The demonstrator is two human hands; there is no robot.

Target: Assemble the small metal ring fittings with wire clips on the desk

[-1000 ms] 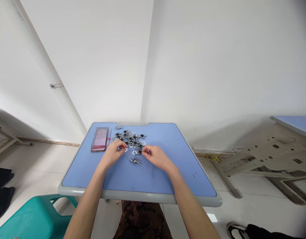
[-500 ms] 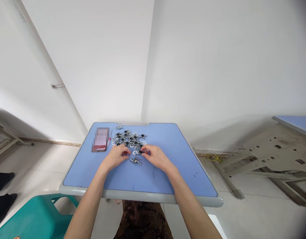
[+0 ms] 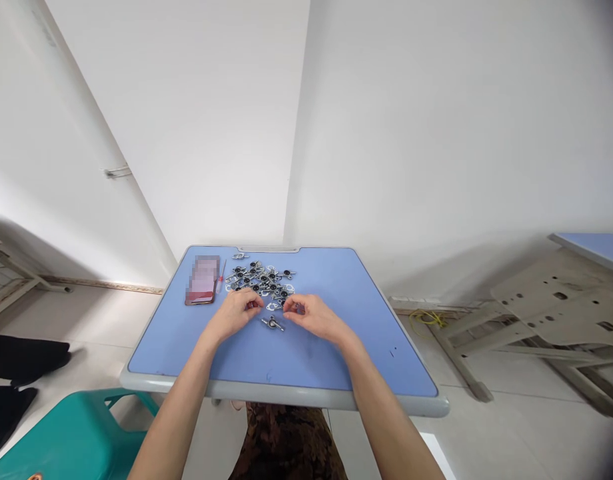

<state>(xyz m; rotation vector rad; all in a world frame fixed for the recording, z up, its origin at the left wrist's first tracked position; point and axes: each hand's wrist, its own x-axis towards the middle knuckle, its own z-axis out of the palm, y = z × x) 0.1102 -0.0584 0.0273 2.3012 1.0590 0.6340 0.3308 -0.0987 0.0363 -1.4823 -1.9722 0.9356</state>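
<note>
A pile of small metal fittings with round black parts (image 3: 264, 279) lies on the blue tabletop. My left hand (image 3: 238, 311) rests at the pile's near left edge, fingers curled and thumb drawn in toward the index finger; anything between them is too small to make out. My right hand (image 3: 311, 316) is at the near right edge, also closed, its fingertips beside a fitting with a flat pale metal plate (image 3: 272, 307). Whether it grips anything is hidden. Between and just below both hands lies a single metal fitting (image 3: 273, 323), apart from the pile.
A phone (image 3: 202, 280) and a small screwdriver (image 3: 220, 277) lie left of the pile. One more fitting (image 3: 240, 256) sits at the desk's far edge. A green stool (image 3: 81, 427) stands at lower left, near a person's dark-clothed legs (image 3: 26, 357). Another desk (image 3: 596, 247) is at right.
My right fingertips have shifted slightly off the fitting with the black part at the pile's near edge. My left hand is almost still. The dark-clothed legs at left have moved further into view.
</note>
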